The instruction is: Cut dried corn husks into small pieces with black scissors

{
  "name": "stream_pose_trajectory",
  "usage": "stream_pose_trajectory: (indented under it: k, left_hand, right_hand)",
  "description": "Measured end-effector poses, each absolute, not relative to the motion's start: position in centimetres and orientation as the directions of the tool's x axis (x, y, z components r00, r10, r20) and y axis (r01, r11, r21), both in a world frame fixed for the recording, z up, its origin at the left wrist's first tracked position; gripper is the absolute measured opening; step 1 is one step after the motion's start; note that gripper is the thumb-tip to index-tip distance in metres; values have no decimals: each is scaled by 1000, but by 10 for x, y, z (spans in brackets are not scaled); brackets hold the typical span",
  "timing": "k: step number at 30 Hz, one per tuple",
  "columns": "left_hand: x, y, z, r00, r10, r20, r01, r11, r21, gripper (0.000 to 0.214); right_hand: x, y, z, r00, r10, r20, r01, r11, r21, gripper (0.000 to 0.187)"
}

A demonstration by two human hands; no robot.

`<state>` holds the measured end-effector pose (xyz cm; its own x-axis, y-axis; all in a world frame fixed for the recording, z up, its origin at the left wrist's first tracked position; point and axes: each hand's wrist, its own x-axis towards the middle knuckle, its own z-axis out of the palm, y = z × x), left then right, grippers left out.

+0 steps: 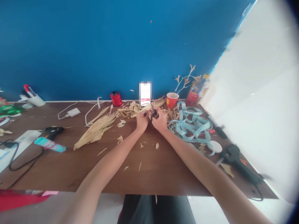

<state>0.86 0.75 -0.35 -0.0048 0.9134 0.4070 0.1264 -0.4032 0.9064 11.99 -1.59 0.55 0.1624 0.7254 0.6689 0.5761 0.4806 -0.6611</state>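
Observation:
My right hand (160,119) is closed around a pair of scissors (153,109) with dark handles, their blades pointing up and away from me. Close beside it, my left hand (142,120) has its fingers pinched together at the blades. What the left fingers hold is too small to make out, though it looks like a pale piece of husk. Behind both hands lies a heap of dried corn husks (130,109). A long bundle of husks (95,131) stretches out to the left. Cut petal-shaped pieces (121,123) lie nearby.
Light blue ribbon (187,124) lies tangled on the right, near a red paper cup (172,100), a bottle (197,90) and a glue gun (240,161). On the left are another glue gun (53,132), a blue roll (50,145) and a white charger (73,112).

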Motion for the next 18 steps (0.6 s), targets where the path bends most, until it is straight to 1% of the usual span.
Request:
stream_pose_trajectory:
  k: [4, 12, 16, 18]
  left_hand:
    - [8, 7, -3, -35, 922, 385, 118, -379, 918, 39]
    - [7, 3, 1, -78, 916, 393, 176, -375, 910, 40]
    - [8, 3, 1, -87, 917, 390, 157, -374, 914, 39]
    - [9, 3, 1, -82, 925, 371, 112, -361, 926, 38]
  right_hand:
    - [119, -18, 6, 135, 726, 675, 593, 486, -642, 26]
    - [120, -17, 4, 122, 719, 684, 593, 500, -631, 26]
    - [120, -17, 4, 117, 718, 686, 594, 503, -628, 27]
    - [120, -17, 4, 129, 723, 679, 587, 496, -640, 27]
